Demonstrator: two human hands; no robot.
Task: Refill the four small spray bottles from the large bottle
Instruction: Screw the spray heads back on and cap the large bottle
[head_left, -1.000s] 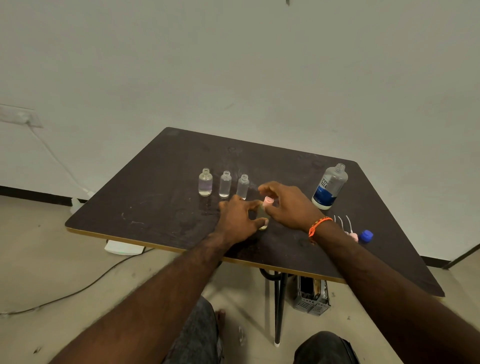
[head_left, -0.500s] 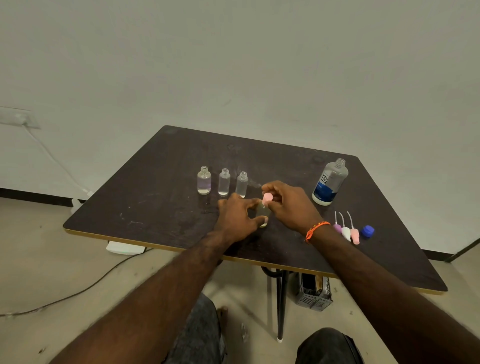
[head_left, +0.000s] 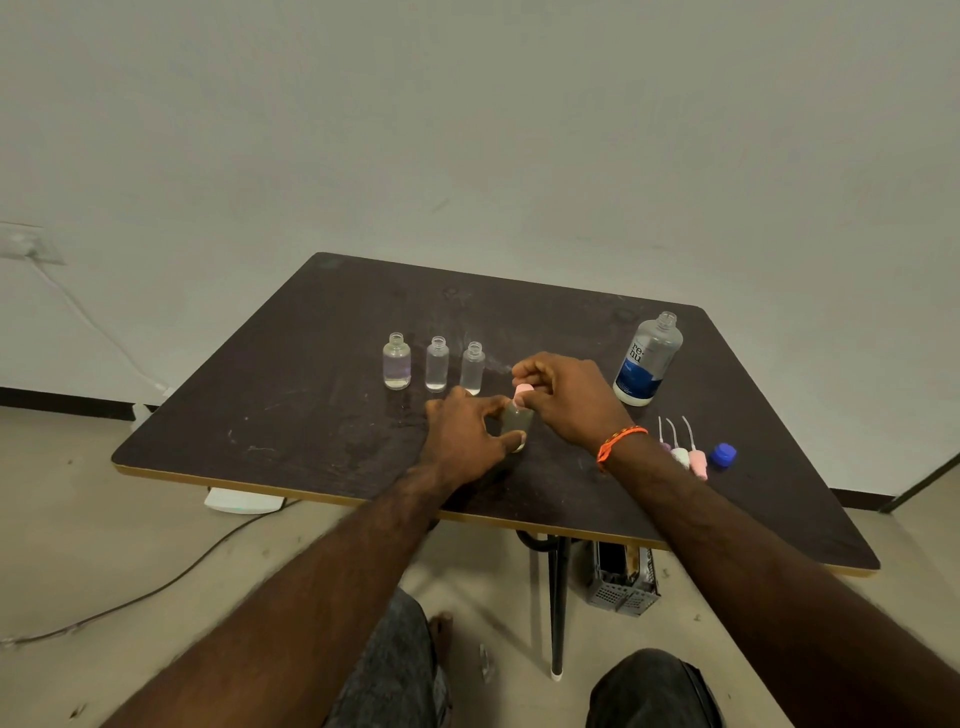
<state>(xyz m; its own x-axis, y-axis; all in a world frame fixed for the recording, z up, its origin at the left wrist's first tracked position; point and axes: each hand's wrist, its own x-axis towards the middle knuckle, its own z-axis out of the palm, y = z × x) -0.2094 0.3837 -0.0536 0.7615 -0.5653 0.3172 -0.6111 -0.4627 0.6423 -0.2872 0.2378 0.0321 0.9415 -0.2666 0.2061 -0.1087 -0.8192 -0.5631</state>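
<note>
**Last little bottle, pink top in your fingers**

While your left hand (head_left: 464, 436) grips the fourth small bottle (head_left: 516, 420) down on the table (head_left: 291, 415), your right hand (head_left: 566, 397) pinches the pink spray top (head_left: 522, 393) that sits on its neck. Both hands are curled, so neither one is open.

Not much has changed in the last second. The bottle and both hands have stayed in almost the same spot at the front middle of the table, and the pink top is still at the neck. Your right fingers have shifted a little round it, which looks like twisting. I cannot tell if you are turning it off or on.

The other three small bottles (head_left: 437, 364) stand in a row just behind your left hand, all with no tops. Each has a bit of clear liquid, though I cannot tell how full they are. The large bottle (head_left: 647, 358) stands open, well to the right. Its blue cap (head_left: 723, 455) and three loose spray tops (head_left: 681, 452) lie near your right wrist.

I think the task is still early or in the middle. Three tops are off and this one may be the last. Hold the small bottle upright so nothing spills.
</note>
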